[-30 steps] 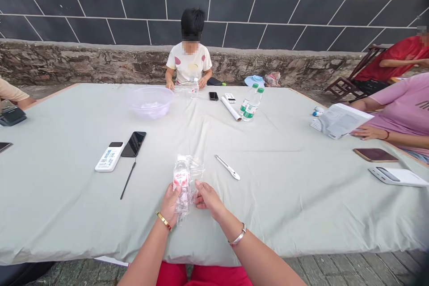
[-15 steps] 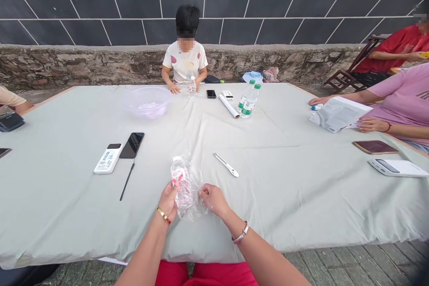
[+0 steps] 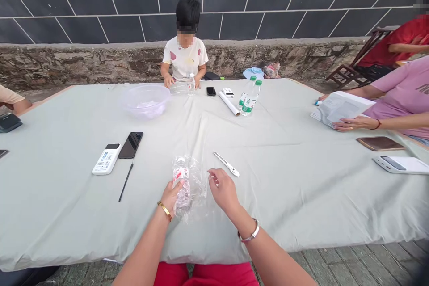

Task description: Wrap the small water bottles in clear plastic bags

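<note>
My left hand [image 3: 171,196] is closed around a small clear plastic bottle [image 3: 182,187] with a white cap and a red-and-white label. The bottle lies tilted on the cloth, cap end away from me. Thin clear plastic film [image 3: 198,183] surrounds it and spreads out to its right. At the film's right edge, my right hand [image 3: 223,187] has its fingers curled in a pinch; the film between the fingertips is hard to make out. Just beyond that hand lies a white utility knife [image 3: 226,164].
A black phone [image 3: 131,145] and a white power bank [image 3: 106,159] lie to the left. Farther off stand a translucent purple basin [image 3: 147,103], a white roll [image 3: 229,103] and two green-capped bottles [image 3: 249,98]. One person sits opposite; another at right holds a white box [image 3: 342,108].
My right hand has moved up and to the right, and the film beside the bottle is more spread out. My left hand keeps its grip. The person at right has shifted the box.
</note>
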Action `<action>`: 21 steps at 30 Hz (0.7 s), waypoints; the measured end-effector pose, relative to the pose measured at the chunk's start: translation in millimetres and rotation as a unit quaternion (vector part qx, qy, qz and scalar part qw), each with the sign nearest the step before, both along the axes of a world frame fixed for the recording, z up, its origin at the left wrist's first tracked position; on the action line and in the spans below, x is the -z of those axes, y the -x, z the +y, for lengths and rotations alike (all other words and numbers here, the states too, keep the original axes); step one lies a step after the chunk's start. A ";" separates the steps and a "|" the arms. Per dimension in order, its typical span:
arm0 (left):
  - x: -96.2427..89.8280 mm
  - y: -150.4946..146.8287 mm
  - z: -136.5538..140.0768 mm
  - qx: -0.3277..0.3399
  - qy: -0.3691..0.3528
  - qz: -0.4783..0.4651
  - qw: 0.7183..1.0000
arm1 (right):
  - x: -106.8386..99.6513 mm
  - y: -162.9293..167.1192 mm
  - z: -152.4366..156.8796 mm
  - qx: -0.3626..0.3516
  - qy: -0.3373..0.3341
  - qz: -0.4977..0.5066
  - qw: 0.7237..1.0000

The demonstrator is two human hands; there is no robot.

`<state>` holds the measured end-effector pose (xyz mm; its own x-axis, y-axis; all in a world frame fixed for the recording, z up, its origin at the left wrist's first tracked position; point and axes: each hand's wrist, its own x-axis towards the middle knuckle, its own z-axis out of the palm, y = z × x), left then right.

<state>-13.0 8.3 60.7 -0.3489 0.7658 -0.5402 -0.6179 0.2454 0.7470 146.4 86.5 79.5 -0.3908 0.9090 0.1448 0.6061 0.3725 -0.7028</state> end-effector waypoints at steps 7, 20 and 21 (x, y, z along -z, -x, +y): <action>7.2 8.4 0.6 0.055 0.064 0.228 0.970 | 33.0 32.0 -20.3 -0.125 -0.015 -0.118 0.985; -10.0 11.2 2.0 0.140 0.098 0.668 0.724 | 63.7 25.0 -26.2 -0.162 -0.074 -0.242 0.954; -9.8 11.4 3.6 0.160 0.102 0.676 0.712 | 64.4 24.6 -26.1 -0.162 -0.074 -0.243 0.954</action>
